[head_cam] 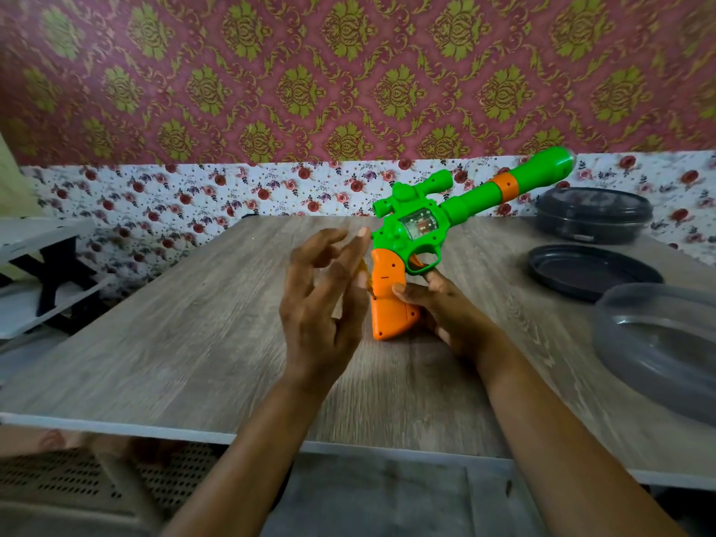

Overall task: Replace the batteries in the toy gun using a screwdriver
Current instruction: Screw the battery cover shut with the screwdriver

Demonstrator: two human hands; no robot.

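Hands: right hand [445, 308] wrapped round the orange grip [389, 300] of the toy gun [410, 226], thumb across the near face, 1 finger up at the trigger guard. Left hand [321, 304] holds nothing I can make out; fingers spread and loosely straight, palm turned toward the grip, just beside it. It is motion-blurred, so whether it touches I cannot tell. The gun stands butt-down on the table [193, 323], about mid-table and slightly right of centre. Its long axis runs from the butt up and away toward the far right corner, with the green barrel [511, 184] raised clear of the top and the scope on the upper side. The grip's left flank faces the free left hand, and a sliver of orange-yellow [364, 279] shows between the 2; a loose cover or part of the grip, cannot tell. My reading: the right hand is the anchor, and the left is the nearer and only free hand for work on that flank. No screwdriver or batteries in view. Along the right edge sit 3 items, well apart from the gun: a dark lidded container [592, 215], a dark shallow tray [589, 271] and a grey translucent bowl [658, 343].
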